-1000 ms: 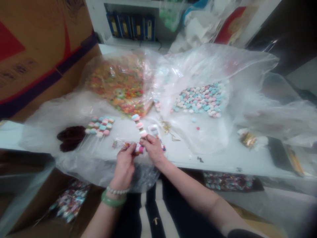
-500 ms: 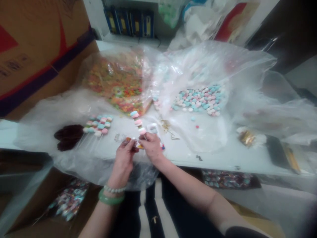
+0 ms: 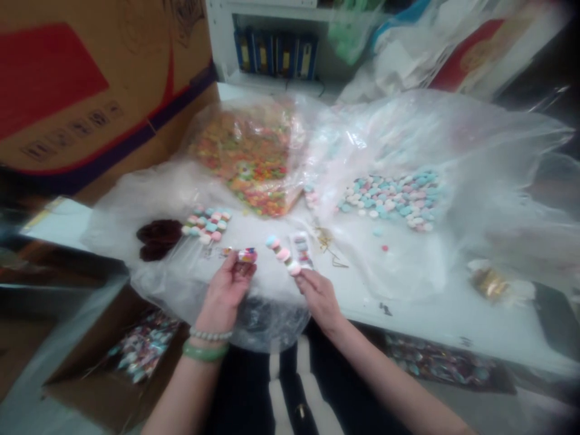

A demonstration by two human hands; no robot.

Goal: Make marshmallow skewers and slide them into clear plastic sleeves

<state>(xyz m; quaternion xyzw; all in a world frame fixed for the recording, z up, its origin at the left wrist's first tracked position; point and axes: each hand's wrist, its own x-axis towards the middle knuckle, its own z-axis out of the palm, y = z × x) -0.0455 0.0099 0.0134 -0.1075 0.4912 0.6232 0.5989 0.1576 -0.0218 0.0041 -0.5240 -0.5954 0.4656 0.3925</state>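
My left hand [image 3: 228, 289] is closed in a pinch on a small colourful wrapped candy [image 3: 247, 255] over the clear plastic sheet. My right hand [image 3: 318, 293] is closed on the bottom of a stick of pastel marshmallow candies [image 3: 283, 254], which points up and to the left. The two hands are a short way apart. Several finished pastel candy sticks [image 3: 206, 223] lie to the left on the plastic, beside a dark brown bundle [image 3: 158, 238].
A bag of orange and green candies [image 3: 249, 154] and a loose pile of pastel candies [image 3: 389, 194] in clear plastic lie on the white table [image 3: 435, 314]. A big cardboard box [image 3: 90, 90] stands at left. A floor box holds wrapped packets [image 3: 142, 344].
My hands, joined at the stick's base before, have drawn apart. The left now carries the small wrapped candy and the right keeps the stick. The view has shifted left.
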